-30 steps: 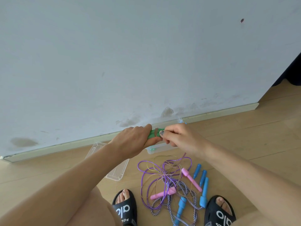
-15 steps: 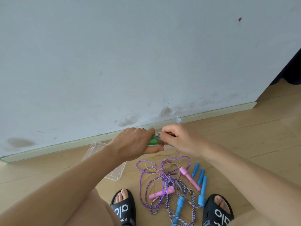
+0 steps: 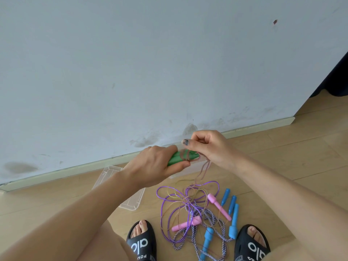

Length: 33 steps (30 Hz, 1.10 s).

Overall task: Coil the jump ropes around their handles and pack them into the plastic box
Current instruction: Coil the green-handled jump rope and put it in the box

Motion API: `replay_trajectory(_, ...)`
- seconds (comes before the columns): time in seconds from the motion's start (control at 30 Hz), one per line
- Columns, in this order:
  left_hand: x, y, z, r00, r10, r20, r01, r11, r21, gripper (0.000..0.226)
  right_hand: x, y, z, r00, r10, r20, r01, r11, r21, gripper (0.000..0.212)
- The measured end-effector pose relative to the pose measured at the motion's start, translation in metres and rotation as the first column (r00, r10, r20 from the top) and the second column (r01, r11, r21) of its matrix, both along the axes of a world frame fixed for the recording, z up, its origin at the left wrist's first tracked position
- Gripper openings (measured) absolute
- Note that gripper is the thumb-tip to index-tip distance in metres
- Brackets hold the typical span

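My left hand (image 3: pixel 156 164) grips a pair of green handles (image 3: pixel 183 157) held together in front of me. A thin brownish rope (image 3: pixel 204 169) is wound round them and trails down to the floor. My right hand (image 3: pixel 209 147) pinches this rope just above the handles' right end. On the floor lies a tangle of purple rope (image 3: pixel 175 204) with pink handles (image 3: pixel 219 206), and a striped rope (image 3: pixel 212 221) with blue handles (image 3: pixel 233 221). The clear plastic box (image 3: pixel 186 167) sits by the wall, mostly hidden behind my hands.
A clear plastic lid (image 3: pixel 120 187) lies on the wooden floor to the left of the ropes. My feet in black slippers (image 3: pixel 142 242) (image 3: pixel 251 243) frame the pile. The pale wall and its skirting board (image 3: pixel 75 170) run close behind.
My right hand has lifted up and to the right, drawing the thin rope over the green handles. More of the handles shows now. My left hand has kept its grip.
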<state>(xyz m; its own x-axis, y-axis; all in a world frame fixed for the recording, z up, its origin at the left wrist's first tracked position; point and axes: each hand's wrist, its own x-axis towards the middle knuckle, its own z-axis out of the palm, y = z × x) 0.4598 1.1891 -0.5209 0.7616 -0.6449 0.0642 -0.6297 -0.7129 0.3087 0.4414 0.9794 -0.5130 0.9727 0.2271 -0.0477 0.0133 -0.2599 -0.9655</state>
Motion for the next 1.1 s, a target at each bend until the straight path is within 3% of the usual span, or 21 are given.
replay_trajectory(0.2,0.001,0.007,-0.002,0.992,-0.119,0.048,0.116,0.991,0.069,0.070,0.002,0.008,-0.011,0.993,0.079,-0.086,-0.078,0.997,0.015,0.034)
replay_trajectory(0.33,-0.004,0.005,0.001,0.992,-0.123,-0.036,0.122,0.992,-0.028,0.059,0.002,0.010,-0.011,0.990,0.082,-0.112,-0.076,0.995,0.060,0.045)
replay_trajectory(0.43,-0.004,0.004,0.003,0.989,-0.086,-0.116,0.071,0.989,-0.132,0.040,0.004,0.012,-0.012,0.986,0.051,-0.162,-0.034,0.994,0.108,0.048)
replay_trajectory(0.57,-0.006,0.001,0.002,0.982,-0.054,-0.182,0.015,0.977,-0.213,0.050,0.005,0.015,-0.011,0.968,0.026,-0.250,0.025,0.980,0.196,0.044)
replay_trajectory(0.7,-0.008,0.002,0.003,0.979,-0.041,-0.200,-0.014,0.964,-0.267,0.024,0.001,0.020,-0.015,0.950,-0.010,-0.313,0.071,0.981,0.182,0.046)
replay_trajectory(0.83,-0.012,-0.004,0.011,0.960,0.047,-0.277,-0.141,0.934,-0.328,0.027,-0.001,0.031,-0.029,0.910,-0.163,-0.381,0.228,0.964,0.133,0.050)
replay_trajectory(0.93,-0.004,-0.008,0.010,0.939,0.208,-0.275,-0.298,0.890,-0.345,0.028,-0.015,0.048,-0.037,0.892,-0.251,-0.375,0.314,0.942,0.117,0.047)
replay_trajectory(1.0,0.010,-0.001,0.004,0.909,0.346,-0.234,-0.408,0.855,-0.321,0.026,-0.034,0.064,-0.043,0.914,-0.293,-0.279,0.303,0.953,-0.009,0.046)
replay_trajectory(1.1,0.022,0.013,-0.012,0.922,0.385,-0.045,-0.387,0.918,-0.079,0.019,-0.053,0.075,-0.043,0.952,-0.292,-0.092,0.278,0.950,-0.144,0.044)
